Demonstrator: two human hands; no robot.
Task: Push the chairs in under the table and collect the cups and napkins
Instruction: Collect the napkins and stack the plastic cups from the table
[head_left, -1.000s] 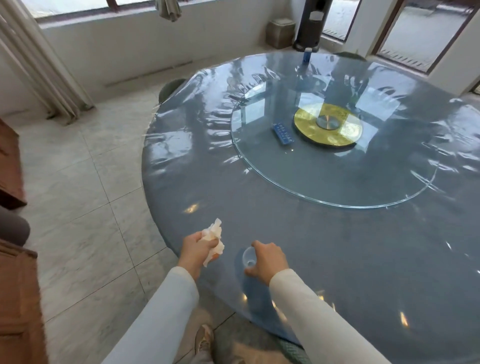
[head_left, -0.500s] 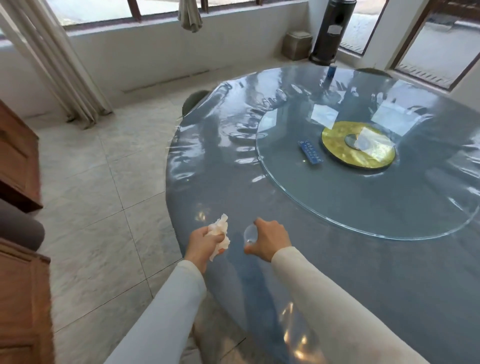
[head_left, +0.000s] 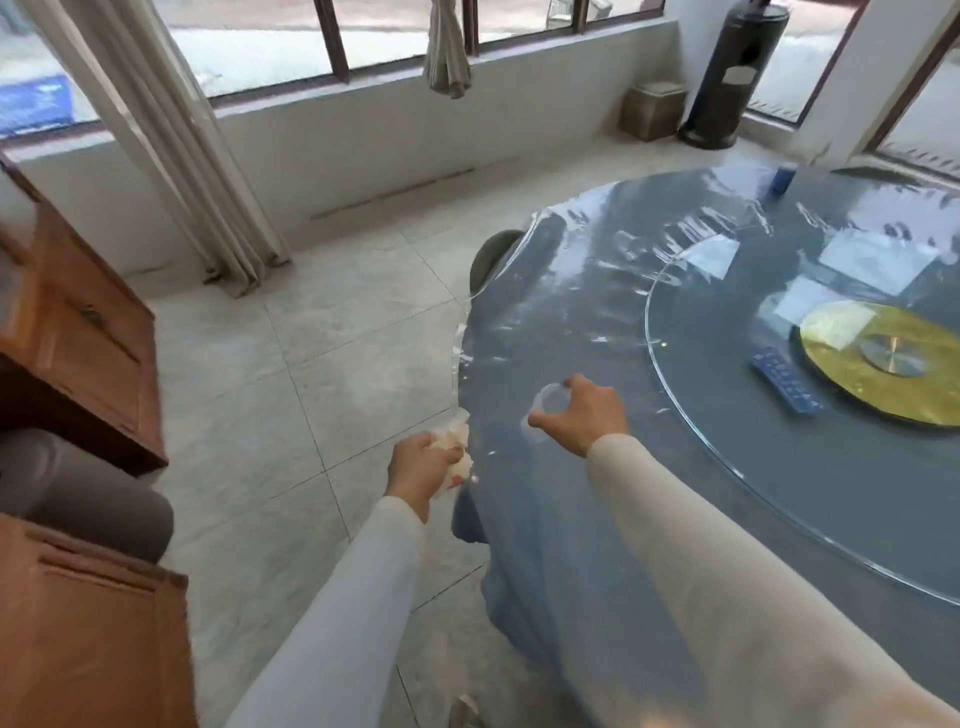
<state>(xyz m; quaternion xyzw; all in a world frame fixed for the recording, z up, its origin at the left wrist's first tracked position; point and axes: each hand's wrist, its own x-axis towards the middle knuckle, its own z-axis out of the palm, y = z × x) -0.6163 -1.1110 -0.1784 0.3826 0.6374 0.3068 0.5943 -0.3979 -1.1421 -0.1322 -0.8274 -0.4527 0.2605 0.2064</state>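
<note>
My right hand (head_left: 584, 415) pinches a small clear plastic cup (head_left: 551, 401) by its rim, lifted just over the left part of the round grey table (head_left: 545, 332). My left hand (head_left: 421, 465) grips a crumpled white napkin (head_left: 457, 447) at the table's left edge, over the floor. A dark chair back (head_left: 491, 254) peeks out from under the table's far left rim, pushed in. Another chair back (head_left: 883, 171) shows at the far side.
A glass turntable (head_left: 727, 457) with a gold disc (head_left: 883, 364) and a blue remote (head_left: 787, 379) fills the table's middle. Wooden cabinets (head_left: 78, 332) and a grey cushion (head_left: 88, 499) stand left. Curtains (head_left: 171, 135), a black standing cylinder (head_left: 732, 73) and a small bin (head_left: 652, 109) line the far wall.
The view has swung left, so the table sits further right. Both hands have lifted and moved left with the cup and napkin; the left hand is now past the table edge.
</note>
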